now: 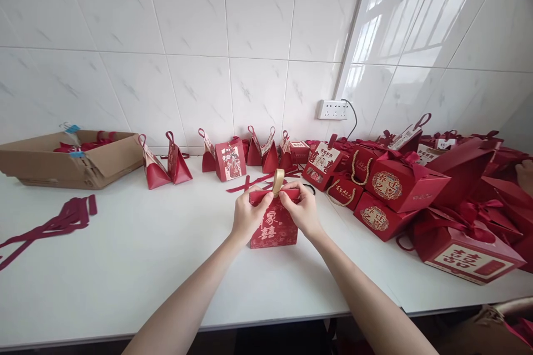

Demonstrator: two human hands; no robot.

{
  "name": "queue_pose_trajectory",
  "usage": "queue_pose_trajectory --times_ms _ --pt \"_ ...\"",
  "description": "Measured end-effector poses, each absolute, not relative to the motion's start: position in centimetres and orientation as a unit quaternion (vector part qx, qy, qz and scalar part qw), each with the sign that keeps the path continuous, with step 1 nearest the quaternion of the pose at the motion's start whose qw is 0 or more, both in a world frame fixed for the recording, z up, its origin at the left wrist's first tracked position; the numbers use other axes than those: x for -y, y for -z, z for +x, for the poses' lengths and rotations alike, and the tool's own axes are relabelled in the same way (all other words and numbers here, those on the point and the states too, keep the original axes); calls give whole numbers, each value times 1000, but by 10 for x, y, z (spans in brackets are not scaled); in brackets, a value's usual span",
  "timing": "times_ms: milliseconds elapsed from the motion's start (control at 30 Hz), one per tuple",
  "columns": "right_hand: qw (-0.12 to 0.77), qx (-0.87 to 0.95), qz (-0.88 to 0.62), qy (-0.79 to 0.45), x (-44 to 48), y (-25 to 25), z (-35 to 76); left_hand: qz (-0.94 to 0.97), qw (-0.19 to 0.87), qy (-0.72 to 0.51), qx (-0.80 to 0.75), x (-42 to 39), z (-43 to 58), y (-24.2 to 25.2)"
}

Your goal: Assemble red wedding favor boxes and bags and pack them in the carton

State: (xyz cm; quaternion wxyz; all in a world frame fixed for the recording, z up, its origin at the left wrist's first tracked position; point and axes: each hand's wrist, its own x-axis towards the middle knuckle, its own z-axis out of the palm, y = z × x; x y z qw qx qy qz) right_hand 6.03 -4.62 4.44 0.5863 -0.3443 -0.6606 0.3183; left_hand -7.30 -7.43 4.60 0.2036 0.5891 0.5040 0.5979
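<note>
A red gift box [280, 228] with white characters stands upright on the white table in front of me. A gold ribbon loop [278, 182] rises from the middle of its top edge. My left hand [253, 208] pinches the top edge just left of the loop, thumb in front and fingers behind. On the other side, my right hand [300, 206] grips the same edge in the same way. Both thumbs nearly meet at the foot of the loop. My hands cover the box's upper corners, and the fingers behind it are partly hidden.
Dark red ribbon strips [62, 223] lie at the left, near an open cardboard box [100, 169]. Small red triangular boxes [180, 163] stand along the wall. Many red gift boxes [410, 180] are piled at the right, where another person's hand [525, 175] shows. A power strip [333, 110] hangs on the wall.
</note>
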Motion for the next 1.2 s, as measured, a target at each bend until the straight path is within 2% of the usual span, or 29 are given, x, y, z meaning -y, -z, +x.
queue_pose_trajectory --times_ms 400,600,867,1200 --pt "572 666 -344 -332 47 -46 64 585 202 -626 -474 76 -74 -45" --pt "595 673 -262 -354 43 -61 71 602 206 -615 -465 73 -75 -47" --pt "508 750 -316 -282 45 -102 68 608 234 -615 -445 75 -77 -51" --pt "496 760 -357 -220 56 -114 60 607 265 -609 -437 80 -79 -57"
